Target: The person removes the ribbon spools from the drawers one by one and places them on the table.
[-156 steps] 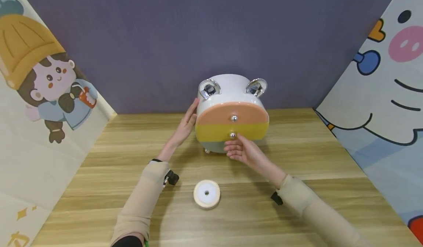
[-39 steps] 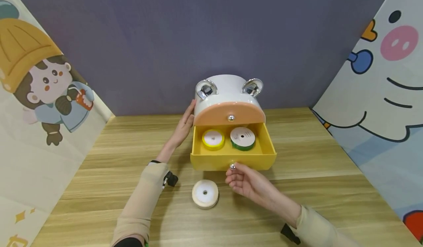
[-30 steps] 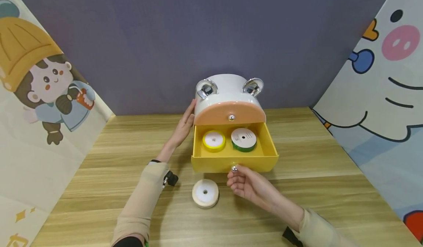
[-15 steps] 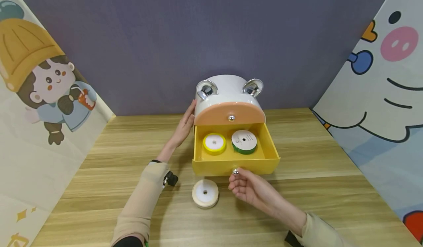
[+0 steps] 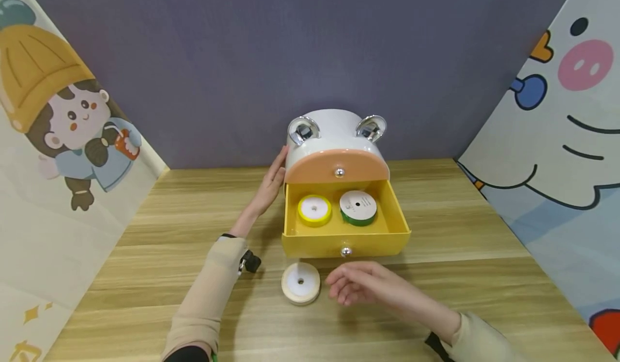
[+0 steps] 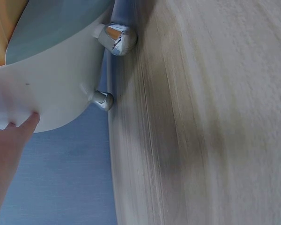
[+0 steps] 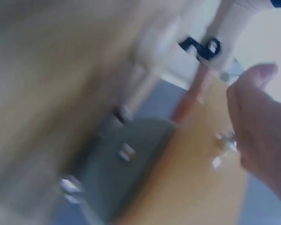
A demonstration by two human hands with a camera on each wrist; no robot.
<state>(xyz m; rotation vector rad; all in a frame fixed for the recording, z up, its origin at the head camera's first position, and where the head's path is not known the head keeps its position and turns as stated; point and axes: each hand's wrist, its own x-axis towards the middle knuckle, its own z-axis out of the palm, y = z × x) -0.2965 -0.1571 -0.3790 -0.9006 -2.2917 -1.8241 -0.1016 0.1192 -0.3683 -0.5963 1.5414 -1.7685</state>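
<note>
A white, rounded drawer box [image 5: 334, 122] with silver ears stands against the back wall. Its yellow drawer [image 5: 310, 245] is pulled out and holds a yellow-edged ribbon spool [image 5: 314, 210] and a green-edged ribbon spool [image 5: 358, 207]. Straight fingers of my left hand [image 5: 268, 190] rest on the box's left side, and the left wrist view shows their tips on its white wall. My right hand [image 5: 370, 284], holding nothing, hovers just below the silver drawer knob [image 5: 346, 251] with loosely bent fingers. Left of those fingertips, a cream ribbon spool [image 5: 301, 284] lies flat on the table.
The wooden table [image 5: 194, 206] runs back to a dark purple-grey wall [image 5: 232, 71]. Cartoon-printed panels flank it on both sides. The orange upper drawer [image 5: 319, 167] is closed, and a grey-green lower drawer [image 7: 126, 159] shows blurred in the right wrist view.
The yellow drawer has come out toward me, revealing two spools. My right hand has let go of its knob and moved down toward the cream spool. My left hand has stayed put.
</note>
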